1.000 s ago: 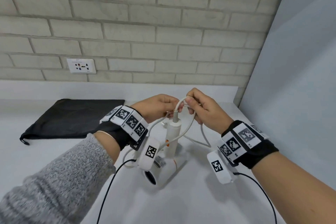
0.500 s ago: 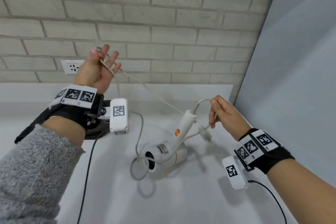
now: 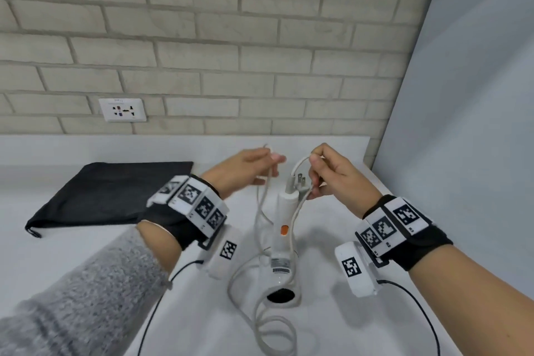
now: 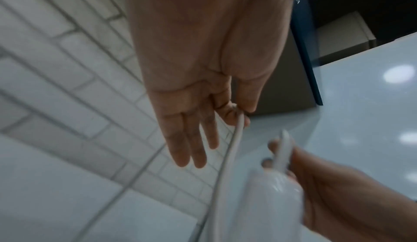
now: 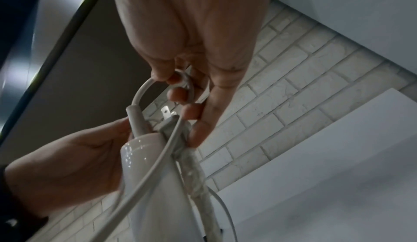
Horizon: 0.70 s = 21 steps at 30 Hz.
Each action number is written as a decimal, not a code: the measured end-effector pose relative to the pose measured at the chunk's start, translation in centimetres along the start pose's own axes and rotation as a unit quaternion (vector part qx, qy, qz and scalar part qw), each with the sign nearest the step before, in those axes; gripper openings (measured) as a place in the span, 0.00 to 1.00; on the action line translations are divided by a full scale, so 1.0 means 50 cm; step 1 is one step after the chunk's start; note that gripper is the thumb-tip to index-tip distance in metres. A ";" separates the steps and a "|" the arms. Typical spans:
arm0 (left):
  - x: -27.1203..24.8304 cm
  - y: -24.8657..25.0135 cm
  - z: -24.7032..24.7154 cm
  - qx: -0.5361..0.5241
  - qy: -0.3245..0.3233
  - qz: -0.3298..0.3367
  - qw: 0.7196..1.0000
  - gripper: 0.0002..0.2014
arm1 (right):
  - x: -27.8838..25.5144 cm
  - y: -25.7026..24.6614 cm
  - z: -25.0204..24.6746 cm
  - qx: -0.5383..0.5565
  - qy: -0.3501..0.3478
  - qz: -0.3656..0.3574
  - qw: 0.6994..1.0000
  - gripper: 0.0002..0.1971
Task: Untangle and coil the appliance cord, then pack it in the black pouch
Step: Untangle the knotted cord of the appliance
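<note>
A white hair dryer (image 3: 282,243) stands nozzle-down on the white counter, its handle upright between my hands. Its white cord (image 3: 261,309) lies in loose loops on the counter in front of it. My left hand (image 3: 248,172) pinches a strand of cord (image 4: 234,138) between thumb and forefinger, the other fingers straight. My right hand (image 3: 329,173) grips the cord (image 5: 180,83) near the handle's top, with the plug (image 3: 300,182) beside its fingers (image 5: 196,113). The black pouch (image 3: 115,192) lies flat at the left.
A brick wall with a white socket plate (image 3: 122,110) runs behind the counter. A grey panel (image 3: 462,124) closes off the right side. Black wrist-camera cables (image 3: 150,324) trail across the counter toward me.
My left hand has come down from high at the left, back beside the right hand over the handle. The dryer has gone from tilted to upright. More cord now lies looped in front.
</note>
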<state>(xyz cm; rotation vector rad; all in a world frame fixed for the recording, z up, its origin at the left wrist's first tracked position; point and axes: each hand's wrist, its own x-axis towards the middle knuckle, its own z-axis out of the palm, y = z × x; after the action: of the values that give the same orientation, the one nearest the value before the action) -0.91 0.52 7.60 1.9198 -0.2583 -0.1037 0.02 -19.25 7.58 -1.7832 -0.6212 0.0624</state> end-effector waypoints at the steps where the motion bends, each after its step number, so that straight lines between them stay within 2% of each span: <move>1: 0.004 -0.007 0.021 -0.040 -0.017 -0.006 0.999 0.10 | 0.000 -0.002 0.004 0.000 -0.004 -0.001 1.000 0.10; 3: 0.012 -0.017 0.053 -0.098 -0.025 -0.022 0.995 0.08 | 0.001 -0.005 0.007 -0.004 -0.014 0.000 1.000 0.09; 8: 0.020 -0.037 0.083 -0.147 -0.055 -0.019 0.987 0.08 | -0.005 -0.015 0.001 -0.048 -0.019 -0.027 0.998 0.09; 9: 0.024 -0.040 0.084 -0.149 -0.031 -0.013 0.988 0.09 | -0.006 -0.019 -0.002 -0.062 -0.008 -0.039 0.997 0.09; 13: 0.037 -0.071 0.062 -0.107 0.146 -0.033 0.983 0.12 | -0.002 -0.028 -0.027 -0.052 0.048 -0.051 0.996 0.11; 15: 0.038 -0.095 0.044 -0.062 0.170 -0.067 0.981 0.13 | 0.005 -0.033 -0.039 -0.035 0.083 -0.042 0.995 0.12; 18: 0.035 -0.121 0.035 0.022 0.130 -0.123 0.984 0.14 | 0.017 -0.054 -0.049 -0.024 0.115 -0.065 0.991 0.13; 21: 0.026 -0.119 0.054 0.101 0.050 -0.155 0.981 0.14 | 0.031 -0.089 -0.053 -0.035 0.107 -0.107 0.988 0.13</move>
<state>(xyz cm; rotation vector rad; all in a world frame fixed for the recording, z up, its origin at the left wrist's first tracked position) 0.58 -0.24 1.12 2.1495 0.1044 -0.1923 0.60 -20.17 12.88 -1.7501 -0.6619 -0.2976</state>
